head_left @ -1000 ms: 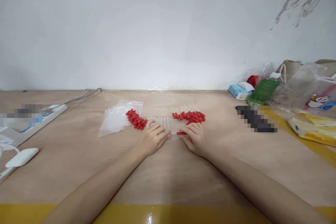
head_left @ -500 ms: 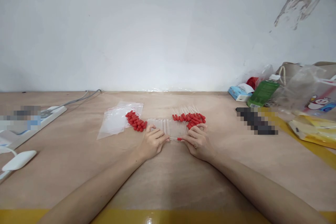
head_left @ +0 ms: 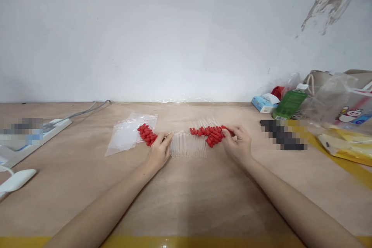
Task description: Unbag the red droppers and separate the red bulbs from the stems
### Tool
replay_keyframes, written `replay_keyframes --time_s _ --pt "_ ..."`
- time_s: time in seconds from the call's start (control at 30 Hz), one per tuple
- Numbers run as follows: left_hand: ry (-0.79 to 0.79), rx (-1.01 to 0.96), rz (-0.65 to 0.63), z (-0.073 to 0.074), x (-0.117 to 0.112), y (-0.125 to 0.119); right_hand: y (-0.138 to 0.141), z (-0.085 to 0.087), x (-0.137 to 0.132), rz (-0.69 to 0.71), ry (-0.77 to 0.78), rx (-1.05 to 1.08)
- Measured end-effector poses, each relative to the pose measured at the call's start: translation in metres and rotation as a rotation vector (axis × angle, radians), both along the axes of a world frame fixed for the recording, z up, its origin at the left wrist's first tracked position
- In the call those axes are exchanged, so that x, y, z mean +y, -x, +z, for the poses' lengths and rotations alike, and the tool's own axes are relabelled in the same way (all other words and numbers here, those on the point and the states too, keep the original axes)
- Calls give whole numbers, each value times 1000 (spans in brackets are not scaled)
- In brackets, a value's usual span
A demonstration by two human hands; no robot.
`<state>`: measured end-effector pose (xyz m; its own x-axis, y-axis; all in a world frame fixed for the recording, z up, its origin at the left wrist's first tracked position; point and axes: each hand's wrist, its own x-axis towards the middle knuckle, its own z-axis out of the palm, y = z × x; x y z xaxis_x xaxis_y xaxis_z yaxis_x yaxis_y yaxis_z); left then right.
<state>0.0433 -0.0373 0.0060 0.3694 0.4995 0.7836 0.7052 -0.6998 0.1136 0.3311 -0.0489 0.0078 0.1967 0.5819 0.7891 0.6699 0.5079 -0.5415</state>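
Observation:
A row of clear thin tubes [head_left: 188,146] lies on the wooden table [head_left: 186,201]. To their left is a pile of loose red caps [head_left: 147,133], partly on a clear zip bag [head_left: 128,133]. Behind the tubes sits a heap of red-capped tubes [head_left: 209,132]. My left hand [head_left: 159,150] rests between the loose caps and the left end of the tube row. Its fingers are pressed together, and what they hold is hidden. My right hand [head_left: 238,142] is at the right edge of the capped heap, fingers closed on a red-capped tube.
A white power strip [head_left: 43,130] with a cable and a white device [head_left: 17,180] lie at the far left. At the right stand a green bottle [head_left: 289,102], a blue box [head_left: 263,104], plastic bags [head_left: 340,100] and a yellow packet [head_left: 345,145]. Yellow tape edges the table front.
Both hands have left the middle of the tube row. My right hand carried the red-capped tube back and right to the capped heap. My left hand slid left toward the loose caps.

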Motion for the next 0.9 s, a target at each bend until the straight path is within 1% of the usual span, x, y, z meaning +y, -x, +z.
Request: replay_keyframes --time_s 0.07,0.13,0.27,0.33,0.47,0.6,0.67,0.77,0.83,0.9 --pt "-10 6 29 0 6 -3 -9 -2 10 -45 48 92" --pt "-13 1 38 0 10 -6 -15 -5 18 -77 94 138" --pt "25 10 13 1 13 -12 -21 -7 27 -95 167 198" --pt "44 16 -16 1 12 -14 -22 -5 27 -93 210 163" --pt "77 13 -105 -1 9 -17 -19 -1 23 -89 345 8" --pt "152 24 -174 -4 5 -18 -18 -1 24 -128 450 -60" --pt "168 34 -194 -4 2 -18 -19 -3 26 -138 477 -86" --pt "130 54 -216 -1 -2 -17 -22 -6 29 -156 491 -152" --pt "95 70 -198 2 -5 -15 -26 -7 31 -181 473 -166" --pt "70 91 -159 5 -7 -15 -32 -8 34 -216 459 -117"
